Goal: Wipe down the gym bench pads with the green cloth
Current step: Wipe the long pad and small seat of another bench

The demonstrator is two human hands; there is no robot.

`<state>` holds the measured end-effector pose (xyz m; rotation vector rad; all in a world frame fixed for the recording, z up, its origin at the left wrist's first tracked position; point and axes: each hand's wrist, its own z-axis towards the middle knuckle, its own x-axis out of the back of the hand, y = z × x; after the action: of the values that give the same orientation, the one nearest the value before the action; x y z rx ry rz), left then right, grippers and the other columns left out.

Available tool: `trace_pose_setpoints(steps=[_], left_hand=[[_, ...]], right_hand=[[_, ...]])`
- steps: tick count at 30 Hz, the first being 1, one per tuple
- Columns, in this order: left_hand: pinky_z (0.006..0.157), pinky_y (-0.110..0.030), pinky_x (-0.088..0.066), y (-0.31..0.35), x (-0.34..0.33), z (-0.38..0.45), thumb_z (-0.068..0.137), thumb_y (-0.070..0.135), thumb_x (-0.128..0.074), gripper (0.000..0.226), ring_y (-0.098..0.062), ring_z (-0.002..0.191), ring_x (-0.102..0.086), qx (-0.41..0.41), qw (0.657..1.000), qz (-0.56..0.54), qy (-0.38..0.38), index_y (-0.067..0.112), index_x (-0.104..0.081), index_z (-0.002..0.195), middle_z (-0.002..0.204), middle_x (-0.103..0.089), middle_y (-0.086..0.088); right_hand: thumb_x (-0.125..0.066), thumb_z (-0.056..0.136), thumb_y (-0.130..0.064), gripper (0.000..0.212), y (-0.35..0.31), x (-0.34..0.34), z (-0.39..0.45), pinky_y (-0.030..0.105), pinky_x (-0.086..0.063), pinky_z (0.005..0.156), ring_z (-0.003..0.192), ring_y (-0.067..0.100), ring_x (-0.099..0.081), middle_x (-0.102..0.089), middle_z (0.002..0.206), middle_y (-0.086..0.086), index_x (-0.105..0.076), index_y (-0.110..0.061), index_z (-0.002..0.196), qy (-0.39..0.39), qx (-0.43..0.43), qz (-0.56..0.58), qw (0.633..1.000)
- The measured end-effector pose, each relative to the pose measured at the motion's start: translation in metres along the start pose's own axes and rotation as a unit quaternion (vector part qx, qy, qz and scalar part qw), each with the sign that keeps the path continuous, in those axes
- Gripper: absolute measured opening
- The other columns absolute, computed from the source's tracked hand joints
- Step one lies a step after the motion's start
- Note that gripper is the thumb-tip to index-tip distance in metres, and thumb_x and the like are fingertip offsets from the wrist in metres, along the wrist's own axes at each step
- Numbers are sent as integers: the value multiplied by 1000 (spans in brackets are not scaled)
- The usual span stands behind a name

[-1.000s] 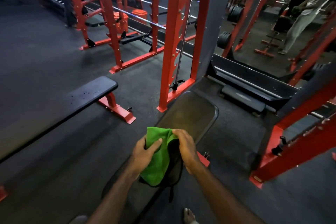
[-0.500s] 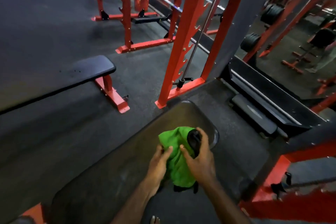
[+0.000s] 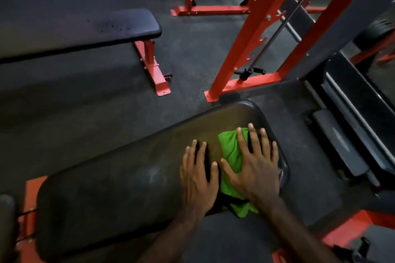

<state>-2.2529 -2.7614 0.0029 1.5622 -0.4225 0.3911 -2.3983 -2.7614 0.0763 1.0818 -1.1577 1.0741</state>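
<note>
So the green cloth [image 3: 232, 153] is bunched up near the far right end of the near bench pad [image 3: 119, 181], its long axis running near-to-far, with one corner hanging off the pad's near edge. Right hand [image 3: 254, 168] is flat on top of it, fingers [image 3: 255, 141] straight and spread wide, pressing it down. Left hand [image 3: 198, 175] sits just left of the cloth on bare pad, fingers straight and slightly apart; a second bench [image 3: 85, 30] sits far left, with a red rack [image 3: 252, 34] upright behind.

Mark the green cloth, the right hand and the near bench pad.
green cloth [image 3: 231, 151], head view, its exposed upper fold.
right hand [image 3: 255, 168], head view, back of hand.
near bench pad [image 3: 119, 179], head view, bare top surface.
</note>
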Motion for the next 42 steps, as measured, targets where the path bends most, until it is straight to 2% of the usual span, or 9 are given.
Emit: trace_pose_setpoints(steps=[5,10,13,17,21,24,30,37,42], left_hand=[[126,-37,-17,-12,-10,18,103,49,-36,59,-5,157,-7,0,999,21,25,30,-37,159,171,-20,9],[124,-50,-28,-29,-8,10,105,38,-36,54,-10,157,-18,8,997,-4,74,24,-42,157,168,-30,7],[124,-54,-28,-42,-5,6,105,40,-35,55,-8,158,-15,30,996,6,86,27,-38,159,169,-25,10],[122,-53,-31,-47,-6,4,106,35,-38,54,-9,157,-20,5,995,-8,97,23,-41,158,168,-30,9],[124,-41,-30,-49,2,2,107,28,-38,50,-15,153,-34,-4,984,-93,154,11,-48,153,163,-41,0],[124,-39,-29,-62,16,6,106,33,-38,52,-15,152,-35,16,982,-79,171,12,-49,152,162,-43,0],[123,-34,-21,-94,24,13,103,45,-36,59,-9,157,-17,73,987,42,133,26,-38,159,169,-26,10],[125,-45,-26,-109,30,0,103,40,-37,58,-10,158,-14,70,988,63,125,27,-37,160,170,-26,8],[124,-32,-19,-121,38,-8,105,43,-38,57,-9,158,-14,84,986,65,127,29,-36,160,170,-24,10]], right_hand=[[-48,92,-65,79,-6,-2,70,57,-15,126,158,34,-16,-25,170,8,-35,-28,160,-1,-1,16,1000],[-42,98,-66,74,3,-5,13,53,-18,127,159,28,-16,-19,173,3,-31,-33,163,-51,188,-9,981],[-51,93,-59,70,15,-5,43,51,-23,125,156,28,-26,-29,170,1,-42,-33,158,-27,160,-2,987],[-49,93,-55,72,-25,-9,99,55,-18,126,157,32,-22,-29,169,7,-38,-28,159,-23,84,12,996],[-43,94,-59,77,-60,-27,40,52,-12,128,159,31,-14,-20,172,8,-31,-26,162,-76,191,23,978],[-45,88,-55,76,-44,-24,17,51,-20,127,159,26,-18,-23,172,3,-37,-30,160,-100,251,24,962],[-56,90,-47,75,-79,-28,84,53,-14,128,158,32,-18,-26,170,10,-39,-24,159,-61,133,34,989],[-52,87,-51,75,-73,-37,16,53,-27,125,156,29,-26,-30,169,7,-43,-25,157,-110,283,28,953],[-61,91,-45,75,-99,-37,81,52,-14,128,158,33,-18,-25,170,10,-38,-23,159,-68,173,32,982]])
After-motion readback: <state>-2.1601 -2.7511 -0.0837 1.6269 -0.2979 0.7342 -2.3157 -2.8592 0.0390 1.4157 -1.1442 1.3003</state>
